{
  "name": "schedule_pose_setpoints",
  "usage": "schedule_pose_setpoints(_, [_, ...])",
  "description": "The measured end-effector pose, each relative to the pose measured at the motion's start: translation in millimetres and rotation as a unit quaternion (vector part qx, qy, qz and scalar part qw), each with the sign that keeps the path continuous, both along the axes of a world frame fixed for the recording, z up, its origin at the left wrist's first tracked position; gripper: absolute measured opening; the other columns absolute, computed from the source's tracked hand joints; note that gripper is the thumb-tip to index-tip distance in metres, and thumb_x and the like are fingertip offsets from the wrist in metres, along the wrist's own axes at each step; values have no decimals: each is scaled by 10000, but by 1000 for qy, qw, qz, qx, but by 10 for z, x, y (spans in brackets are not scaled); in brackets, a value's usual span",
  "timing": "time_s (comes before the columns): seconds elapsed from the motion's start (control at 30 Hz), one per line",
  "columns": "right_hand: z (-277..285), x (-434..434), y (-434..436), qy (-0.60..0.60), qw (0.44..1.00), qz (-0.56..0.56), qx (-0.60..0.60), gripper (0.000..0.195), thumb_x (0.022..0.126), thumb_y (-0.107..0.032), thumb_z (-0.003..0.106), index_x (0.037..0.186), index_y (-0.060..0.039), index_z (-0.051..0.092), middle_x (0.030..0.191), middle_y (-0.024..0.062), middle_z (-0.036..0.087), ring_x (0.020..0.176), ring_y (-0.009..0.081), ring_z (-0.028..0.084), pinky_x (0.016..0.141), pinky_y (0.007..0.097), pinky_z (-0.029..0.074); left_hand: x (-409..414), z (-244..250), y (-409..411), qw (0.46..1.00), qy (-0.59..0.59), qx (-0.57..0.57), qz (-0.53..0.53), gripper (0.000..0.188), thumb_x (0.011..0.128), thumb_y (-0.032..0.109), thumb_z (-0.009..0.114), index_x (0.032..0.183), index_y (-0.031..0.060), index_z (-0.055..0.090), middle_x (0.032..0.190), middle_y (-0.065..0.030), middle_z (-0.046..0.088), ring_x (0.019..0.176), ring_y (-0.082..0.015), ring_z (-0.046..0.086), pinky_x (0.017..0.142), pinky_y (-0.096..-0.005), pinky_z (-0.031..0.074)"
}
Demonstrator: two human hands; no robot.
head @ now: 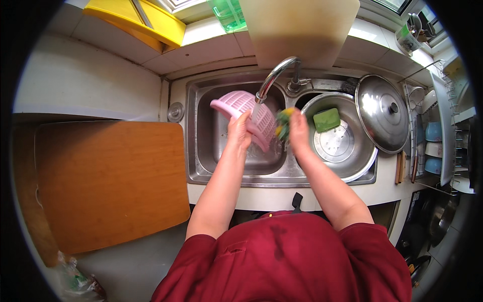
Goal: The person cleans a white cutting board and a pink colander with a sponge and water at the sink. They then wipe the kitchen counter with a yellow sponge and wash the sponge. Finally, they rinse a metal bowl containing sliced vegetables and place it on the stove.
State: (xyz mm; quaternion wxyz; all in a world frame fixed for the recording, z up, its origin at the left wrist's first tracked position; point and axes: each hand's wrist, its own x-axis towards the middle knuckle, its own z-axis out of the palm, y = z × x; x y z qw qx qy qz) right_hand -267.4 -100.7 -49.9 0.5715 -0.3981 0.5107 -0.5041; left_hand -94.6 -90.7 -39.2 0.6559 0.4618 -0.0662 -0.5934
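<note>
My left hand (239,131) grips the rim of a pink plastic colander (241,102), tilted over the left basin of a steel double sink (205,151). Water runs from the chrome faucet (277,71) onto the colander near my fingers. In my right hand (299,132) is a blurred green and yellow thing (283,122), perhaps a scrubbing cloth or mesh scourer, held just right of the colander. Drops splash beneath it. A large metal basin (362,158) sits over the right sink bowl, with a green block (326,120), perhaps a sponge or soap, inside.
A metal pot lid (381,113) leans at the right, beside a wire dish rack (430,185) with bowls. Left of the sink lies a wooden board (113,181). Behind the faucet stands a pale cutting board (298,30); a yellow slicer (136,22) rests on the ledge.
</note>
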Motion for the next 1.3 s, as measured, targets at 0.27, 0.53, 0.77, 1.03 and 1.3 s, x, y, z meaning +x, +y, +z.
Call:
schedule_pose_setpoints(0.27, [40,-770,-1213,-248,948,-52,193,276,858,-116,550,1114,-52,469,1002,95,585,867,255,610,712,392,528,-308,115,-21,987,-141,53,-58,334,795,38,601,1113,-3,507,1037,-108,595,934,-209,579,819,-356,460])
schedule_pose_setpoints(0.53, [167,-570,-1742,-168,971,14,168,243,898,-122,499,1122,-32,472,1033,122,586,847,269,619,699,403,520,13,438,622,994,-83,-20,62,305,892,179,567,1129,-1,495,1036,-84,594,940,-172,576,844,-316,459])
schedule_pose_setpoints(0.77, [211,-566,-1128,-55,973,104,198,296,922,-219,444,1211,-187,391,1039,65,551,802,251,608,570,404,518,431,458,976,992,15,-90,88,381,926,202,467,1263,28,434,1213,-100,538,1096,-228,527,952,-392,415])
schedule_pose_setpoints(1.03, [467,16,-127,37,939,199,276,371,795,-444,643,998,-149,545,677,-44,502,485,76,416,396,194,287,724,603,956,985,37,-139,97,402,930,232,450,1282,41,418,1241,-103,520,1123,-241,508,971,-415,396])
schedule_pose_setpoints(1.3, [573,214,-30,-46,942,226,244,322,816,-132,580,1123,-80,500,916,43,558,671,127,549,552,305,515,905,676,971,980,79,-165,76,387,932,232,445,1270,43,433,1226,-110,529,1120,-249,508,966,-424,403])
